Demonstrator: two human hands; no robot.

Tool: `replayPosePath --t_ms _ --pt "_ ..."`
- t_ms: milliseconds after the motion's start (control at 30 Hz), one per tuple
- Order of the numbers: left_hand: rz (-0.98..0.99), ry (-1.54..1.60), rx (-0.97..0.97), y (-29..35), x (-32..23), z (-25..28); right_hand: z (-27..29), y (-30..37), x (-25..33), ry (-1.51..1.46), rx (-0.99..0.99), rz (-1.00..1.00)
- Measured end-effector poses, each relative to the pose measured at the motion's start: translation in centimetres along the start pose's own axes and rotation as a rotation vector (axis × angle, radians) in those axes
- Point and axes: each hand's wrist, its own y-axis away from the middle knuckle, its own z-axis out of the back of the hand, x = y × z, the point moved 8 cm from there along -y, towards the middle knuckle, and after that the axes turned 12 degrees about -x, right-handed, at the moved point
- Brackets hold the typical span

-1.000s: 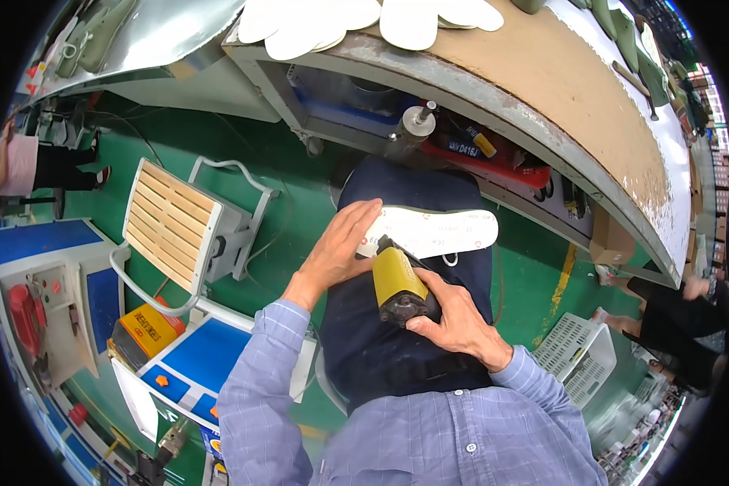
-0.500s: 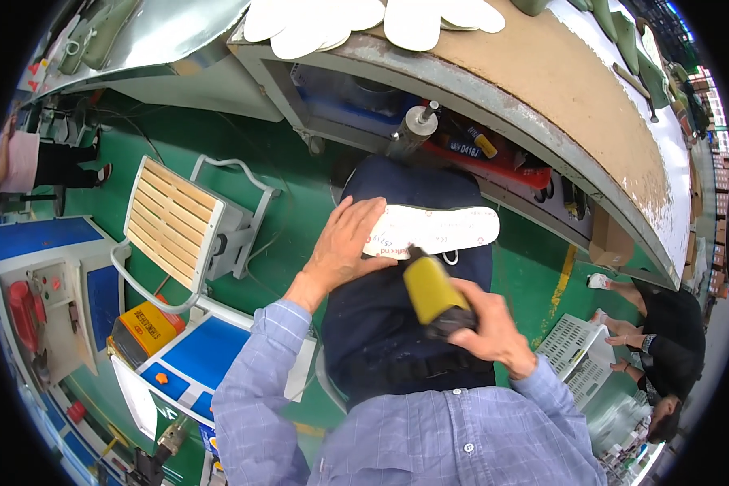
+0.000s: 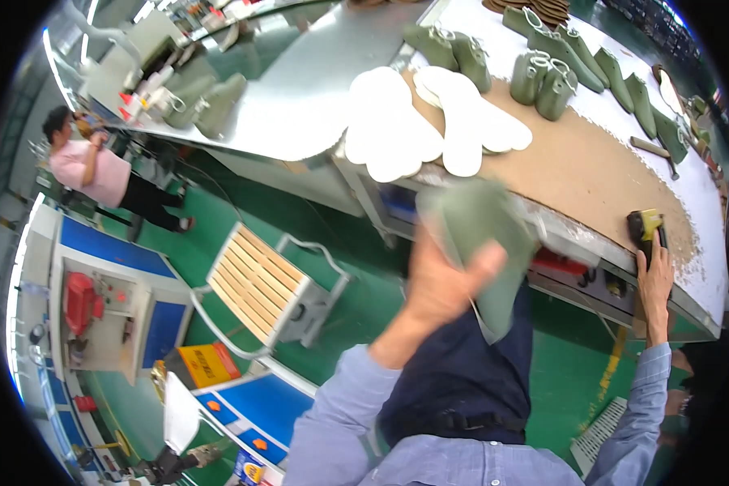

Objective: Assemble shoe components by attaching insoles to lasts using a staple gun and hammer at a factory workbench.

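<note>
Right now the left hand [image 3: 441, 279] is gripping a green form [image 3: 498, 231], the thumb lying across its face and the other fingers blurring at its left side. The form is tilting over the lap [image 3: 462, 364], narrow end down, and is hiding part of the tabletop's [image 3: 575, 174] near edge and what lies below it. The right hand [image 3: 658, 279] is reaching to the near right corner of the tabletop, its fingers touching a yellow and black tool [image 3: 645, 225]; whether they are closing fully around it, I cannot tell. Below, the right sleeve [image 3: 638, 405] is partly covering a pale crate [image 3: 595, 437]. A slatted chair [image 3: 255, 283] is standing on the floor to the left. White soles [image 3: 466, 121] are lying in overlapping piles by the tabletop's near left corner, and a hammer [image 3: 656, 152] is resting toward the right edge. Laced forms [image 3: 543, 85] are standing farther back. Past the metal table [image 3: 300, 97], a person [image 3: 97, 170] is standing.
</note>
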Motion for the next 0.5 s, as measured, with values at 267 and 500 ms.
replayPosePath --t_ms 267,500 --pt "-0.397 0.194 -0.668 -17.2 -7.1 20.4 -2.0 1.0 0.0 -0.056 -0.056 -0.125" --pt "-0.107 -1.294 -0.879 -20.9 3.6 29.5 -0.9 0.9 0.8 -0.048 -0.05 -0.173"
